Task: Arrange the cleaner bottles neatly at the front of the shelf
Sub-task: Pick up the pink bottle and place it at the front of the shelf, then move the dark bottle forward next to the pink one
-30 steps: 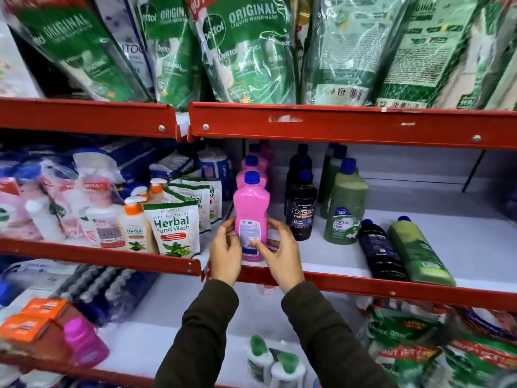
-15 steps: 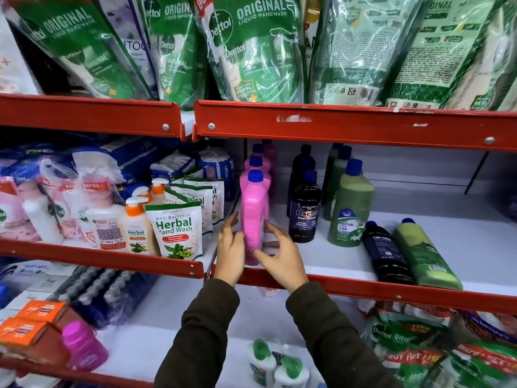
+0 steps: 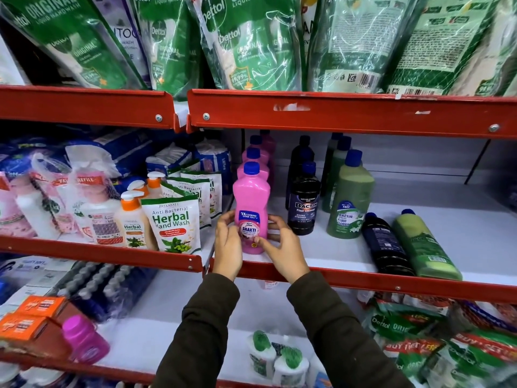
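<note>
Gripping upright pink bottle [image 3: 251, 208] at shelf front [image 3: 363, 281], both hands' fingers [image 3: 275, 221] curled round it.

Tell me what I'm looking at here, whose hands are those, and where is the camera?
There is no machine here. The camera sits on a person's head and looks down, so you see their own two arms reaching out. This is a shop shelf with a red front edge. The left hand and the right hand are holding a pink cleaner bottle standing at the front, its label facing us. More pink bottles stand in a row behind it. Beside it stand a black bottle and a green bottle. Two more bottles, a dark one and a light green one, lie on their sides.
</note>
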Demonstrator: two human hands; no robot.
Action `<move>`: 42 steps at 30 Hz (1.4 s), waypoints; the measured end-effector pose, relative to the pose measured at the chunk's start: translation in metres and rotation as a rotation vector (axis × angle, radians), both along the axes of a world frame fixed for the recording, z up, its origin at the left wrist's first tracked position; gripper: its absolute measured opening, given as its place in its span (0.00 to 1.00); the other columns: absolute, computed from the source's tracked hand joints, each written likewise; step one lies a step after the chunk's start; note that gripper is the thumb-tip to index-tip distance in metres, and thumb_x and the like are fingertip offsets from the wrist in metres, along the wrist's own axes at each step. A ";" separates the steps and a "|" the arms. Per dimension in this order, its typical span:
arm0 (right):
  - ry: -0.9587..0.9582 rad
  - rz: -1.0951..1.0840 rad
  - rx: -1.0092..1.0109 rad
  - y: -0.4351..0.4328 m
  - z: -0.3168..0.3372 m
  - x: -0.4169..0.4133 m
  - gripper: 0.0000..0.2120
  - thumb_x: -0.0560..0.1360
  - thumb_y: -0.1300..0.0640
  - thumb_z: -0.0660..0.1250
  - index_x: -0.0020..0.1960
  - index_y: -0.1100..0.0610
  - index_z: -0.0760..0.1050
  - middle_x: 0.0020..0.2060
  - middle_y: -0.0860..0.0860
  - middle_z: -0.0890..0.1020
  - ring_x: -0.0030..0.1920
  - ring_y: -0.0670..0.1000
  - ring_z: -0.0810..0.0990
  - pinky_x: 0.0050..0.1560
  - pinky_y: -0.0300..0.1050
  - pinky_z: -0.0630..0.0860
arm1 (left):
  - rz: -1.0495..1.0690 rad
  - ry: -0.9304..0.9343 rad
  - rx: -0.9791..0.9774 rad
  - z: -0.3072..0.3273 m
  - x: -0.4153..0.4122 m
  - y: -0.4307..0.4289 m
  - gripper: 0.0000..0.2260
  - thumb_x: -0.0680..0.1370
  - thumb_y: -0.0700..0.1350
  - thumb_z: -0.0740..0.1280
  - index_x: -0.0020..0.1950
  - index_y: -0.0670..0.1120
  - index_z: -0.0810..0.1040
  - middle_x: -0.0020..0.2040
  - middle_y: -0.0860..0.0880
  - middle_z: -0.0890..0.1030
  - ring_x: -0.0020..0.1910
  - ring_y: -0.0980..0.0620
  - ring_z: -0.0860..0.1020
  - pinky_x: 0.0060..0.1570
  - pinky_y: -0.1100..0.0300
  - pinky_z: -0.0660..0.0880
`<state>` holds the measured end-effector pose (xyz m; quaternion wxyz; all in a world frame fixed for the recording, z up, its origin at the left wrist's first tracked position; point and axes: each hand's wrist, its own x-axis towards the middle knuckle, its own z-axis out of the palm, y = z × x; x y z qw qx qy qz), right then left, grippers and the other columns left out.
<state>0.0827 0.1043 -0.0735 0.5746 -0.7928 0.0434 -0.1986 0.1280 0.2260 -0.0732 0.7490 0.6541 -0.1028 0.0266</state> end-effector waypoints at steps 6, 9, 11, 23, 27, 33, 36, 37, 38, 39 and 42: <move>-0.111 -0.028 0.187 -0.010 0.008 -0.021 0.33 0.73 0.58 0.75 0.74 0.49 0.65 0.58 0.37 0.77 0.54 0.35 0.81 0.47 0.26 0.77 | 0.250 -0.126 -0.071 0.009 -0.020 -0.010 0.16 0.82 0.37 0.56 0.70 0.43 0.62 0.64 0.43 0.72 0.59 0.51 0.75 0.45 0.72 0.77; -0.247 -0.214 0.226 -0.041 0.016 -0.044 0.26 0.74 0.59 0.73 0.70 0.49 0.71 0.61 0.43 0.80 0.57 0.40 0.81 0.52 0.28 0.77 | 0.436 -0.250 -0.116 0.006 -0.043 -0.029 0.16 0.81 0.36 0.59 0.69 0.41 0.64 0.62 0.41 0.71 0.56 0.51 0.74 0.48 0.75 0.75; -0.276 -0.319 0.228 -0.067 0.023 -0.062 0.21 0.76 0.61 0.71 0.67 0.51 0.74 0.60 0.47 0.82 0.57 0.43 0.81 0.54 0.29 0.76 | 0.430 -0.303 -0.098 0.003 -0.056 -0.043 0.14 0.80 0.39 0.60 0.66 0.44 0.67 0.59 0.41 0.73 0.56 0.48 0.74 0.54 0.64 0.76; 0.323 -0.580 -0.299 -0.199 0.027 -0.113 0.16 0.75 0.70 0.61 0.61 0.66 0.79 0.57 0.67 0.82 0.59 0.66 0.80 0.60 0.52 0.74 | -0.349 0.215 0.505 0.003 -0.070 -0.223 0.19 0.79 0.51 0.66 0.63 0.39 0.78 0.61 0.35 0.81 0.59 0.37 0.80 0.61 0.45 0.78; 0.339 -0.536 -0.295 -0.207 0.026 -0.114 0.18 0.76 0.69 0.61 0.64 0.64 0.79 0.59 0.65 0.83 0.61 0.64 0.80 0.62 0.51 0.74 | -0.426 0.420 0.374 0.010 -0.066 -0.241 0.21 0.75 0.49 0.73 0.61 0.37 0.78 0.59 0.36 0.83 0.57 0.38 0.83 0.59 0.43 0.80; 0.293 -0.472 -0.224 -0.215 0.024 -0.120 0.20 0.77 0.66 0.63 0.69 0.64 0.74 0.63 0.62 0.81 0.64 0.61 0.79 0.67 0.51 0.73 | -0.463 0.408 0.193 0.009 -0.075 -0.237 0.18 0.75 0.43 0.72 0.62 0.36 0.79 0.59 0.37 0.83 0.52 0.44 0.82 0.42 0.59 0.82; 0.273 -0.461 -0.158 -0.220 0.024 -0.124 0.19 0.77 0.65 0.64 0.67 0.63 0.74 0.61 0.61 0.82 0.62 0.61 0.80 0.65 0.51 0.75 | -0.434 0.325 0.159 0.012 -0.080 -0.235 0.20 0.75 0.43 0.73 0.64 0.36 0.77 0.57 0.40 0.82 0.52 0.46 0.80 0.46 0.57 0.82; 0.267 -0.451 -0.121 -0.222 0.025 -0.126 0.18 0.77 0.65 0.65 0.67 0.63 0.74 0.61 0.61 0.82 0.61 0.61 0.80 0.65 0.53 0.75 | -0.425 0.274 0.171 0.012 -0.081 -0.235 0.19 0.75 0.42 0.73 0.64 0.37 0.77 0.56 0.41 0.81 0.54 0.45 0.80 0.53 0.53 0.81; 0.260 -0.439 -0.078 -0.225 0.026 -0.128 0.18 0.77 0.65 0.66 0.67 0.62 0.74 0.61 0.60 0.82 0.61 0.60 0.80 0.66 0.54 0.75 | -0.422 0.220 0.185 0.013 -0.083 -0.233 0.19 0.75 0.42 0.73 0.64 0.38 0.77 0.55 0.42 0.81 0.57 0.43 0.80 0.59 0.49 0.79; 0.249 -0.427 -0.040 -0.229 0.028 -0.129 0.19 0.77 0.65 0.66 0.67 0.63 0.73 0.61 0.60 0.82 0.61 0.59 0.80 0.66 0.55 0.75 | -0.425 0.169 0.196 0.014 -0.085 -0.232 0.18 0.75 0.42 0.73 0.63 0.38 0.78 0.54 0.43 0.80 0.59 0.41 0.80 0.62 0.47 0.78; 0.157 -0.377 0.064 -0.234 0.037 -0.137 0.19 0.77 0.67 0.67 0.67 0.65 0.73 0.61 0.60 0.81 0.56 0.51 0.81 0.60 0.41 0.78 | -0.438 0.029 0.216 0.014 -0.089 -0.224 0.17 0.75 0.42 0.72 0.63 0.42 0.78 0.55 0.47 0.81 0.63 0.42 0.79 0.65 0.47 0.75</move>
